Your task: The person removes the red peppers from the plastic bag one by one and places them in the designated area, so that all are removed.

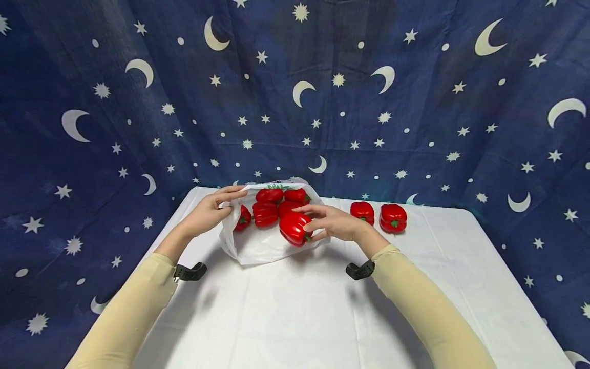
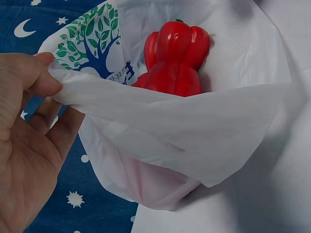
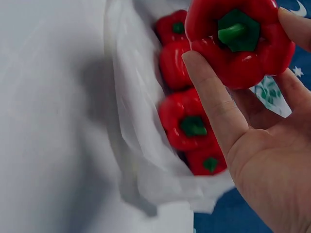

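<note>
My left hand (image 1: 209,211) pinches the rim of a white plastic bag (image 1: 262,251) between thumb and fingers and holds its mouth up. A green-and-blue tree print (image 2: 95,41) shows on the bag in the left wrist view. My right hand (image 1: 338,223) grips a glossy red bell pepper (image 1: 292,228) at the bag's opening. Its green stem (image 3: 233,33) faces the wrist camera. Several more red bell peppers (image 1: 265,214) lie inside the bag, behind the held one. One of them (image 1: 243,218) sits apart at the left, partly hidden by the rim.
Two red bell peppers, one (image 1: 361,211) and another (image 1: 393,219), stand on the white-covered table (image 1: 295,318) to the right of my right hand. A dark blue curtain (image 1: 258,102) with moons and stars hangs behind the table's far edge.
</note>
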{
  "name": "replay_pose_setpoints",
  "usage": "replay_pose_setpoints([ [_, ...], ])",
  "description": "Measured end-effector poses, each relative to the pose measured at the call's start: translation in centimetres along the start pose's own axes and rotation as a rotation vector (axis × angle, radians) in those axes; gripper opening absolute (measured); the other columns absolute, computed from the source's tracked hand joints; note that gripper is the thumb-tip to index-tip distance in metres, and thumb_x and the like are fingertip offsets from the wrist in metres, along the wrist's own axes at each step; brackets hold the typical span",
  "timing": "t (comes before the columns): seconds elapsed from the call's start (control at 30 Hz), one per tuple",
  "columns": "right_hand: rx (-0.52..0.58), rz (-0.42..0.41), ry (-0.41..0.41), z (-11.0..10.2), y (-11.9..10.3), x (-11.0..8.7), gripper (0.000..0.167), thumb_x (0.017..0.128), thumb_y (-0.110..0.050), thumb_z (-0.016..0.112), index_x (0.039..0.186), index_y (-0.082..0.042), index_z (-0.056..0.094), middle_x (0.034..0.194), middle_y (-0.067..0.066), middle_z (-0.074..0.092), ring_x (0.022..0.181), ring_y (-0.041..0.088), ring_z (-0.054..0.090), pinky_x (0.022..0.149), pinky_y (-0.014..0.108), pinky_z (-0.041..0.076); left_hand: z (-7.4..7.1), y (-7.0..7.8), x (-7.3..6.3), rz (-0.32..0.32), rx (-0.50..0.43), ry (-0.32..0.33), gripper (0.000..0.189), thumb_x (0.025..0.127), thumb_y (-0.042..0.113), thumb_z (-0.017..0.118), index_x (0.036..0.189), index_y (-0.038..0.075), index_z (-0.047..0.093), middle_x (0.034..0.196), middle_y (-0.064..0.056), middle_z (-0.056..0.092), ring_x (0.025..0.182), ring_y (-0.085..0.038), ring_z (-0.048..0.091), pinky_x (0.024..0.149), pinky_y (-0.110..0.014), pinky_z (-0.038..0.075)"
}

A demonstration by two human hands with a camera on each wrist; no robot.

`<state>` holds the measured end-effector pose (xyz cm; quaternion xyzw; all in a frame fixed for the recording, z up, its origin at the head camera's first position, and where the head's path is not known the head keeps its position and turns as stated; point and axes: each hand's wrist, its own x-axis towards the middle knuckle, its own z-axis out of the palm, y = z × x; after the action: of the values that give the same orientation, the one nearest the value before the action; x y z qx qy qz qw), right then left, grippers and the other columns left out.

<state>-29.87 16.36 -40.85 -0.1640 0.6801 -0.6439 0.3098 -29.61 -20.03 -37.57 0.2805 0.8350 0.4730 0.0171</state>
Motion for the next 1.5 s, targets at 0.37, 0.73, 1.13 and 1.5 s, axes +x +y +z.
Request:
replay_pose_setpoints([
  [0.37,0.02,-0.017,0.067,-3.2,-0.5,-3.6,0.062,0.092,-0.011,0.069,0.151,-0.013,0.05,0.151,0.015,0.043,0.129,0.036,0.05,0.095,0.051,0.054,-0.2,-2.5,0.4,0.011,0.013,0.01,0.048,0.099,-0.007,0.05,0.142,0.011,0.063,0.157,0.0,0.045,0.153,-0.017,0.021,0.117,-0.049,0.028],
  [0.73,0.059,-0.033,0.186,-6.9,-0.6,-7.9,0.064,0.094,-0.009,0.068,0.154,-0.01,0.045,0.149,0.017,0.04,0.129,0.038,0.049,0.094,0.053,0.053,-0.1,-2.3,0.6,0.011,0.01,-0.001,0.048,0.099,-0.006,0.05,0.143,0.011,0.062,0.157,0.001,0.044,0.153,-0.02,0.022,0.117,-0.05,0.028],
  [1.13,0.089,-0.044,0.314,-10.4,0.2,-12.0,0.06,0.098,-0.009,0.062,0.154,-0.011,0.041,0.15,0.014,0.038,0.129,0.034,0.049,0.099,0.057,0.048,0.1,-2.2,0.5,-0.006,0.01,-0.016,0.048,0.101,-0.003,0.049,0.144,0.014,0.061,0.158,0.001,0.042,0.151,-0.021,0.025,0.115,-0.059,0.028],
  [1.5,0.14,-0.044,0.468,-14.0,1.0,-15.4,0.055,0.101,-0.01,0.059,0.153,-0.015,0.04,0.141,0.005,0.045,0.112,0.022,0.065,0.094,0.047,0.054,0.0,-2.3,0.5,-0.004,0.008,-0.021,0.047,0.102,-0.003,0.049,0.144,0.013,0.061,0.159,0.002,0.042,0.153,-0.019,0.021,0.117,-0.055,0.028],
])
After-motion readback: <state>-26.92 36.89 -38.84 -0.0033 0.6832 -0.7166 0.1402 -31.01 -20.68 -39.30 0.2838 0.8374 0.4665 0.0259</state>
